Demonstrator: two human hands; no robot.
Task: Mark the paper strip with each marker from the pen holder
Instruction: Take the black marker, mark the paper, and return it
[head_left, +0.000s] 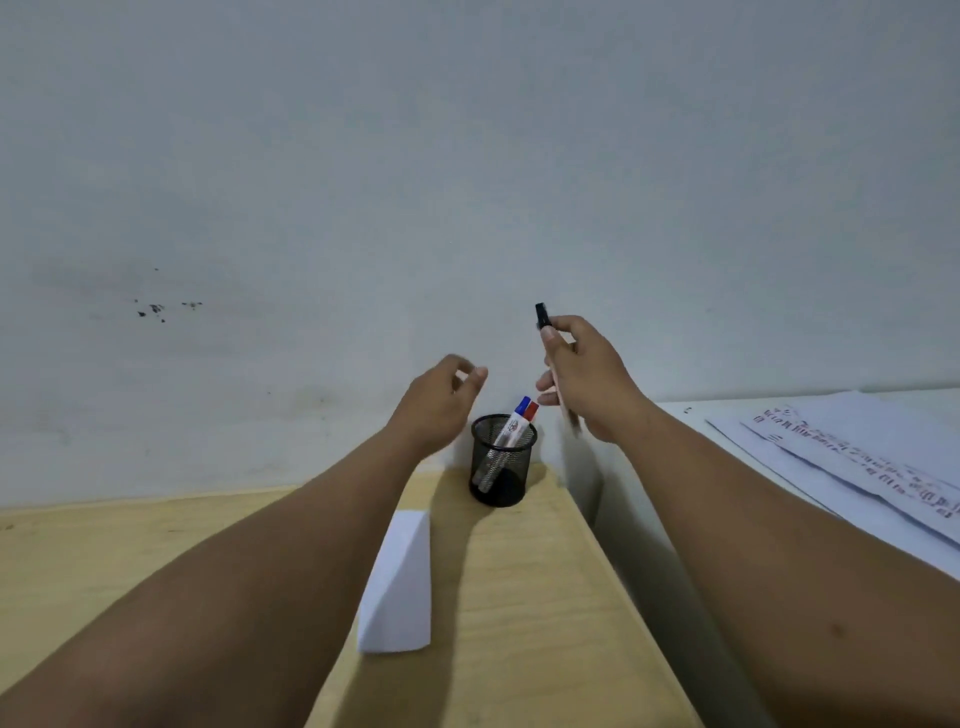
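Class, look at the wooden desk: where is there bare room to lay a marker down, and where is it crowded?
Bare wood lies left of the paper strip, out to the wooden desk edge, and between strip and the desk's right edge. It is crowded at the back, around the pen holder under both hands.

Single head cam, looks fwd and down over desk (519, 597), faces wall (467, 156), hands close.

The right hand (587, 379) grips a black-capped marker (541, 316) above the mesh pen holder (503, 462), where two markers (514, 428) lean. The left hand (441, 400) hovers loosely curled beside it, the paper strip (400, 587) lying on the wooden desk (519, 597).
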